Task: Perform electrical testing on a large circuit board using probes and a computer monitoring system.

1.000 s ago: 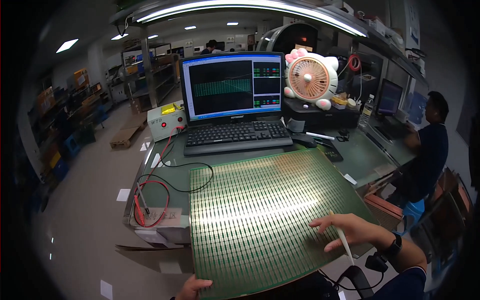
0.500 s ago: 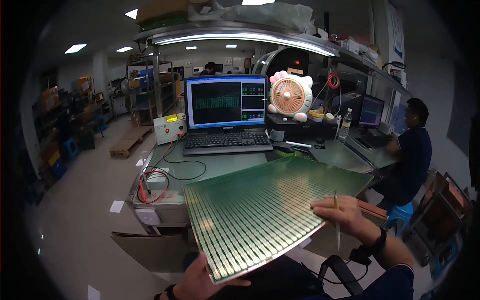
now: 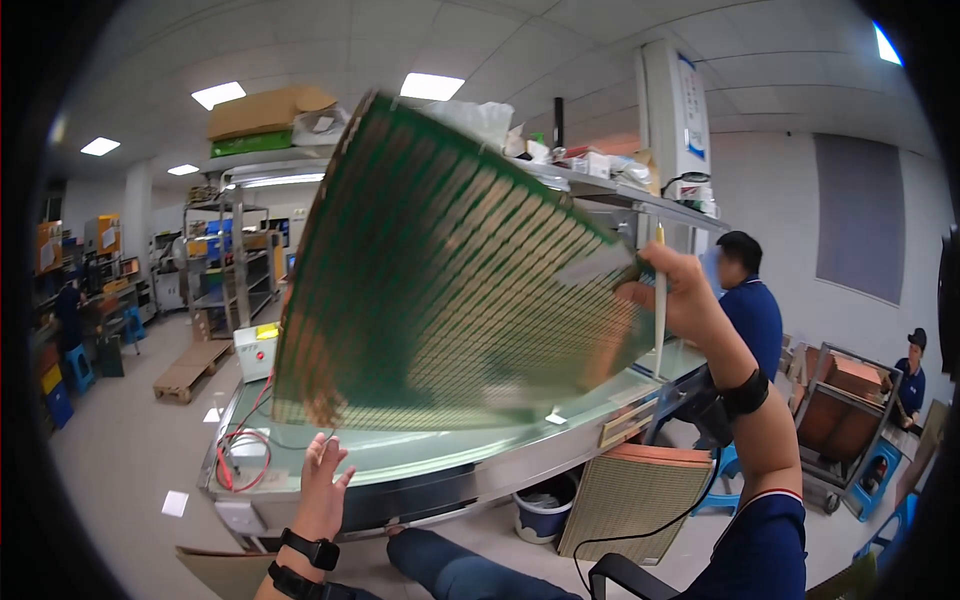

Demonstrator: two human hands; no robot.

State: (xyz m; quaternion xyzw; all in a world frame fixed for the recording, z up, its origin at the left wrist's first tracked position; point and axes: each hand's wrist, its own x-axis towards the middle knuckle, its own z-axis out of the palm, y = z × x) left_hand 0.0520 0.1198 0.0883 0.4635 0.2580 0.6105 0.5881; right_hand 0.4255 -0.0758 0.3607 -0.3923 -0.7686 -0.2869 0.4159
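Note:
A large green circuit board panel (image 3: pixel 450 290) with rows of metallic strips is raised and tilted over the bench, slightly blurred by motion. My right hand (image 3: pixel 682 288) grips its right edge between thumb and fingers. A slim pen-like tool (image 3: pixel 659 320) with a yellowish tip is tucked upright in the same hand. Below the panel's lower left corner, my left hand (image 3: pixel 323 488) is open, fingers spread and pointing up, seemingly just apart from the board. The panel hides the monitor, keyboard and fan behind it.
The glass-topped bench (image 3: pixel 420 462) lies under the panel. At its left are a test box (image 3: pixel 256 352) and red cables (image 3: pixel 240 455). Under its right end stand a bucket (image 3: pixel 545 510) and leaning panels (image 3: pixel 635 500). A co-worker (image 3: pixel 752 305) sits at the right.
The panel has swung from lying slanted above my lap to raised and tilted up. My right hand lifted with it; my left hand let go of the near left corner. The view turned right.

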